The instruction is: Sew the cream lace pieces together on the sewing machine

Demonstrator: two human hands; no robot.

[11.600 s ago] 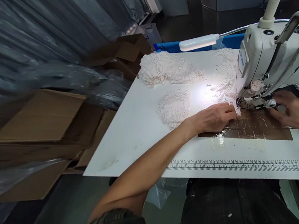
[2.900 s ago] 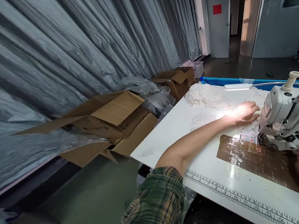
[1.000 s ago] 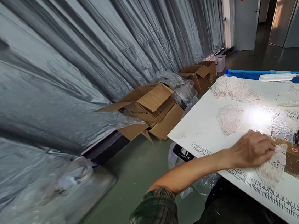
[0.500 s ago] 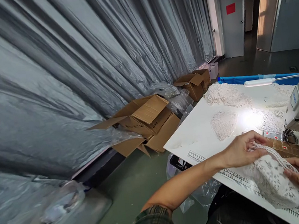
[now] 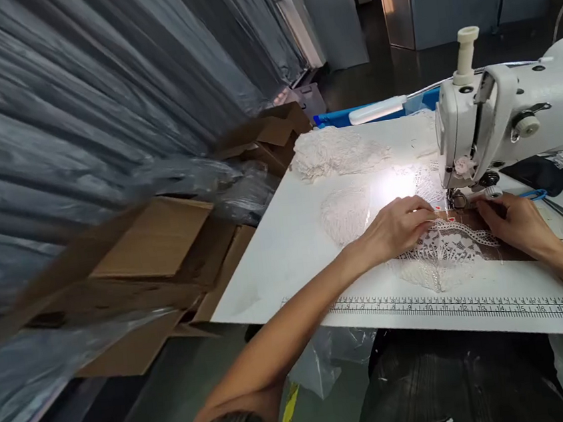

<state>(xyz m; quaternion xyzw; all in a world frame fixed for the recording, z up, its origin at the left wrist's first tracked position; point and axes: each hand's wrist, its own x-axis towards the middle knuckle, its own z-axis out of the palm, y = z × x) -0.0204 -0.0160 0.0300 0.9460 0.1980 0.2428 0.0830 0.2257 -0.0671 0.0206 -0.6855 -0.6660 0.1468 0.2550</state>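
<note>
A white lace piece (image 5: pixel 441 251) lies on the white table (image 5: pixel 286 251), partly over a brown taped patch (image 5: pixel 497 249) in front of the sewing machine (image 5: pixel 507 113). My left hand (image 5: pixel 398 225) rests on the lace's left edge, fingers curled and pinching it near the needle area (image 5: pixel 454 199). My right hand (image 5: pixel 511 224) presses the lace's right end just below the presser foot, fingers bent onto the fabric.
Other lace pieces (image 5: pixel 338 151) lie at the table's far side under a white lamp (image 5: pixel 379 110). A printed ruler (image 5: pixel 452 307) runs along the front edge. Scissors (image 5: pixel 546 200) lie right of the machine. Cardboard boxes (image 5: pixel 159 244) stand on the floor at left.
Both hands carried the lace piece from the table's front edge up to the machine's needle and laid it flat. The view swung right and down toward the machine.
</note>
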